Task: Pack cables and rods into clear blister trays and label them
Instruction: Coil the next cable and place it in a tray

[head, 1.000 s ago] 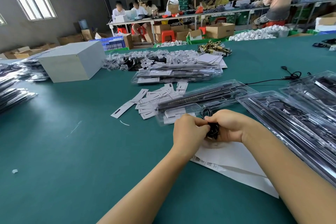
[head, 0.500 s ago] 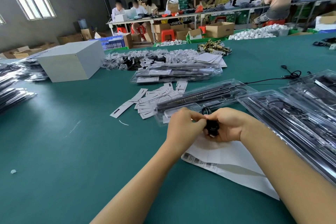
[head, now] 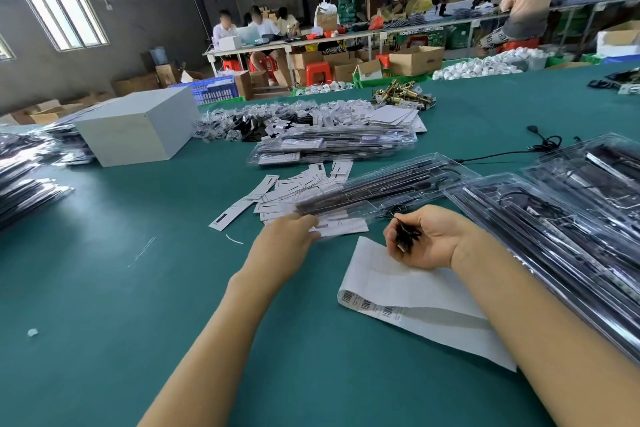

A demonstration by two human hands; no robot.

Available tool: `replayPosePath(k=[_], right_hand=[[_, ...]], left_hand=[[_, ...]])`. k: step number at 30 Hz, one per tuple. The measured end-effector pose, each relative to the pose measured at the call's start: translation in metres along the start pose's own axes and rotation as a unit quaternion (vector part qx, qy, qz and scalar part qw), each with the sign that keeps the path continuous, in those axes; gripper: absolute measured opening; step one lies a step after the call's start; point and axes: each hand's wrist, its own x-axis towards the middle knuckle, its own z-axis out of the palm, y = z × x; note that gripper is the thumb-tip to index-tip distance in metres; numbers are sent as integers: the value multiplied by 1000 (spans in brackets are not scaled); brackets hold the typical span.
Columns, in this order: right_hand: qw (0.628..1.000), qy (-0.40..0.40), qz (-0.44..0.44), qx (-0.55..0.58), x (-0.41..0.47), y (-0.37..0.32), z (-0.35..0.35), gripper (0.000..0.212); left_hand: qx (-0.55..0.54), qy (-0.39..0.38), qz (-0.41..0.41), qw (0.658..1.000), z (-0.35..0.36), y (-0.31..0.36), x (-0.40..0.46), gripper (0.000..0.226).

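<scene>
Far-left stacks: filled clear packs (head: 24,191) lie piled at the table's (head: 104,288) left edge.
Grey box: a plain closed box (head: 138,130) stands on the green table, far left of the hands.
Paper tags: white printed slips (head: 277,192) lie scattered just left of the open tray, some under its near end.
Left hand: the left hand (head: 287,241) reaches to the near-left corner of the blister tray; its fingertips touch the tray's edge, but whether they pinch it I cannot tell.
Blister tray: the clear tray (head: 381,189) lies slantwise in front of both hands, with long dark rods in its channels.
Far stack: closed trays with white labels (head: 332,147) sit stacked behind it.
Cable: a small black coiled cable (head: 407,237) sits in the right hand, above the label sheet.
Right hand: the right hand (head: 429,239) is palm up, fingers curled round the cable.
Label sheet: a white sheet (head: 408,291) with barcodes along its near edge lies under the right wrist.
Right trays: more clear trays (head: 554,218) holding dark rods and cables overlap at the right.
</scene>
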Motion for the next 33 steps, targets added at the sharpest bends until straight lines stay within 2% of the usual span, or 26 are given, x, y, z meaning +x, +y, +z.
replayPosePath(k=[3,5,9,13,17,20,22,24,28,33], right_hand=[[999,10,-5,30,-3,3,1,31],[999,25,-11,28,-5,6,1,33],[997,57,-39,-19,-8,14,1,33],[984,113,-75,-112,-11,17,-1,31],[953,179,-153,-193,-7,22,0,26],[900,241,-206,-298,-1,27,4,17],[876,289,-211,-322,3,31,6,24],[873,302,-211,-319,6,32,6,28],[895,253,-197,-310,1,24,1,12],[877,254,-195,-359,0,24,-4,16]], left_hand=[[98,99,100,985,1,17,-9,6],[140,148,174,964,5,33,-13,21],[145,241,213,936,14,60,-17,29],[97,300,188,930,17,76,-19,41],[34,293,138,945,20,87,-25,36],[-8,297,123,947,21,88,-27,35],[-48,297,106,948,22,88,-29,31],[-106,283,84,950,22,88,-30,26],[-170,253,56,951,20,90,-34,26],[-228,215,10,950,20,88,-30,32]])
